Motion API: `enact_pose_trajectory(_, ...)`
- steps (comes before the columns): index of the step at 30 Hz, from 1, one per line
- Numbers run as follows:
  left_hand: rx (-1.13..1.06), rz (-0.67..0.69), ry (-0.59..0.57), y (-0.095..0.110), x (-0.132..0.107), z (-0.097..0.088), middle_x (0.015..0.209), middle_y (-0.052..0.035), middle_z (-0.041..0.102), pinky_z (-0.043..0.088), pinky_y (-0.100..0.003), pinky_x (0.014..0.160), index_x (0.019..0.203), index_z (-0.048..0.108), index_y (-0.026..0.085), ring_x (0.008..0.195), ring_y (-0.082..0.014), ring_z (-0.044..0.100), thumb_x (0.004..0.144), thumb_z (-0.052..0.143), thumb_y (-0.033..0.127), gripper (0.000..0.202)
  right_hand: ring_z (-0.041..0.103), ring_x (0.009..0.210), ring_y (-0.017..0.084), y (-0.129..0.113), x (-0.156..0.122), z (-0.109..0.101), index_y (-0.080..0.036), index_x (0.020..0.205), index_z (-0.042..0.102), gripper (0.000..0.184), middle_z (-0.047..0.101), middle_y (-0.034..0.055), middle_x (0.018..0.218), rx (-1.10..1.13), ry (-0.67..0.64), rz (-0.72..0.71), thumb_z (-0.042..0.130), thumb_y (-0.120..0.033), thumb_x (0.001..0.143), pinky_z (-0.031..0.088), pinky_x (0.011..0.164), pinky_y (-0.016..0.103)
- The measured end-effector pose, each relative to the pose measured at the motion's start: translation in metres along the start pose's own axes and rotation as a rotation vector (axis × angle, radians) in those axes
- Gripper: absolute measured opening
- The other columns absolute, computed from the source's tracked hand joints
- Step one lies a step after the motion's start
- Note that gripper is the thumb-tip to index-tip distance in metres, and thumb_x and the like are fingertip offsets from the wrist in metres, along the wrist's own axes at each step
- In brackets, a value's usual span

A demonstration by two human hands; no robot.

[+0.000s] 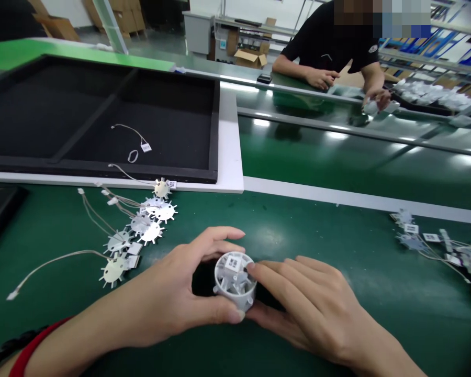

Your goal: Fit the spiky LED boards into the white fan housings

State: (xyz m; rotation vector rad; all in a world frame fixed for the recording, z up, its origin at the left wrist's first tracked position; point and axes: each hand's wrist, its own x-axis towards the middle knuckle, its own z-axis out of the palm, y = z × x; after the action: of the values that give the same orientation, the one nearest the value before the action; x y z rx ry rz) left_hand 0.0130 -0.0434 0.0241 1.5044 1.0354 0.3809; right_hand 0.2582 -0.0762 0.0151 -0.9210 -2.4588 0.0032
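Note:
My left hand [168, 298] curls round a small white round plastic housing [234, 280] on the green mat, thumb at its near side and fingers behind it. My right hand [306, 303] touches the housing from the right, a fingertip pressing on a disc with a white label that sits in its top. Both hands are closed on the housing. To the left lies a cluster of several silver star-shaped discs [147, 228] with thin wires and white connectors.
A large black tray [215, 120] on a white board lies at the back left, holding a loose wire and tag. More discs and labels [435, 243] lie at the right. Across the belt a person in black [329, 42] handles small white parts.

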Motion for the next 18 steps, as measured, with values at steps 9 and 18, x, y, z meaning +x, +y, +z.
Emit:
enact_pose_trajectory(9,0.567,0.563,0.427,-0.01,0.002,-0.027,0.126,0.002,0.076,0.057,-0.033,0.106,0.126,0.065,0.033,0.116,-0.0213,0.073,0.104,0.065,0.031,0.022,0.073,0.055,0.019,0.046,-0.018,0.001,-0.012,0.117,0.066,0.024,0.081,0.0062,0.078,-0.584,0.125,0.129,0.058,-0.034,0.111,0.044,0.053,0.033)
enact_pose_trajectory(18,1.059,0.257,0.671,-0.012,0.009,-0.066,0.115,-0.0094,0.077,0.052,-0.06,0.099,0.11,0.071,0.025,0.112,-0.0401,0.07,0.105,0.04,0.043,0.036,0.078,0.084,0.031,0.045,-0.013,0.003,-0.011,0.107,0.072,0.025,0.082,0.0146,0.097,-0.554,0.123,0.217,0.06,-0.033,0.107,0.052,0.075,0.041)
